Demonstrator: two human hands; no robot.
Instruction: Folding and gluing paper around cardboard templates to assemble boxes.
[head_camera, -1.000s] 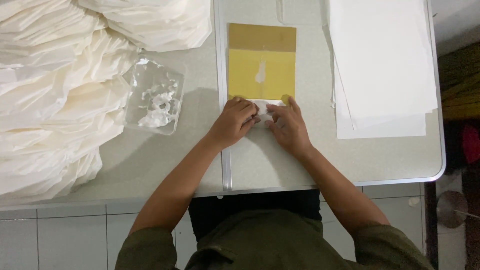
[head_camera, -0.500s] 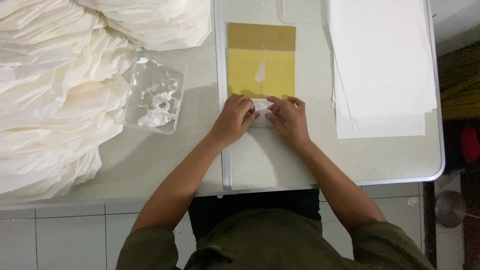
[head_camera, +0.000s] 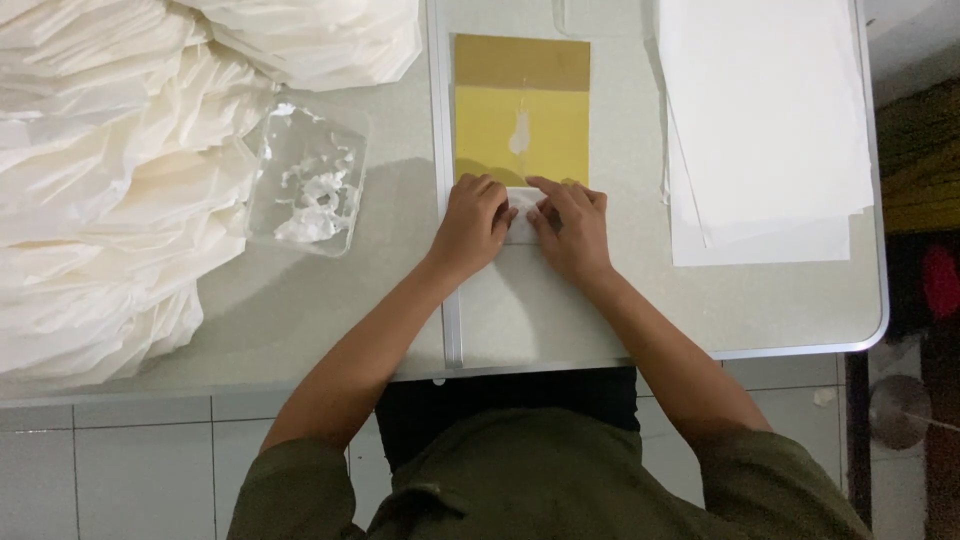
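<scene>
A yellow sheet (head_camera: 520, 120) with a darker tan band along its far edge lies flat on the grey table (head_camera: 600, 310). A small white smear shows near the sheet's middle. At its near edge sits a small white folded piece of paper (head_camera: 522, 222). My left hand (head_camera: 472, 222) and my right hand (head_camera: 572, 228) press on that piece from either side, fingertips meeting over it. Most of the white piece is hidden under my fingers.
A clear plastic tray (head_camera: 305, 178) with white scraps lies left of the hands. Heaps of white folded paper items (head_camera: 110, 180) fill the table's left side. A stack of white sheets (head_camera: 765, 120) lies at the right. A metal seam (head_camera: 445, 200) splits the table.
Both hands have slid slightly toward me along the sheet's near edge, and the fingertips have closed in over the white piece.
</scene>
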